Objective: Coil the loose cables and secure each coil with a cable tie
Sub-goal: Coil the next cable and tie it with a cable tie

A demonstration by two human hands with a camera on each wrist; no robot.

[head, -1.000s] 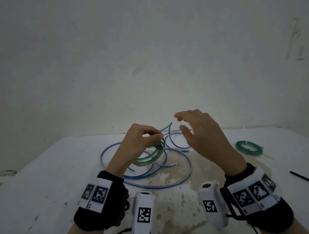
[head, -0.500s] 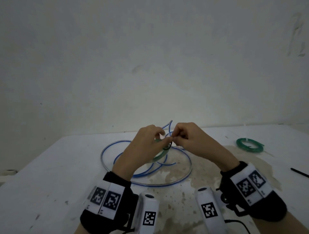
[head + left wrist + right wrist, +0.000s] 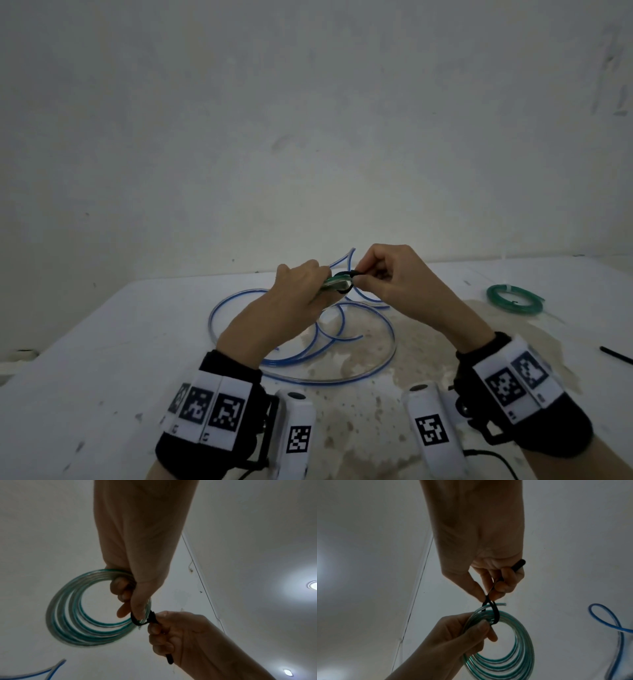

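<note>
My left hand [image 3: 301, 287] grips a coil of clear green cable [image 3: 72, 622] above the table; the same green coil [image 3: 510, 655] hangs below that hand in the right wrist view. A black cable tie [image 3: 137, 619] is looped around the coil's strands. My right hand [image 3: 387, 277] pinches the black cable tie [image 3: 489, 605] just beside the loop, with its tail [image 3: 519, 563] sticking out past the curled fingers. A loose blue cable [image 3: 308, 339] sprawls in wide loops on the white table [image 3: 102, 342] beneath both hands.
A second green coil [image 3: 513, 298], tied, lies at the right of the table. A black tie [image 3: 616, 354] lies near the right edge. A brown stain covers the table's middle. A pale wall stands right behind the table.
My right hand came in from open beside the coil, took the black tie and now pulls it by its tail. The left hand has lifted the coil slightly and turned it.
</note>
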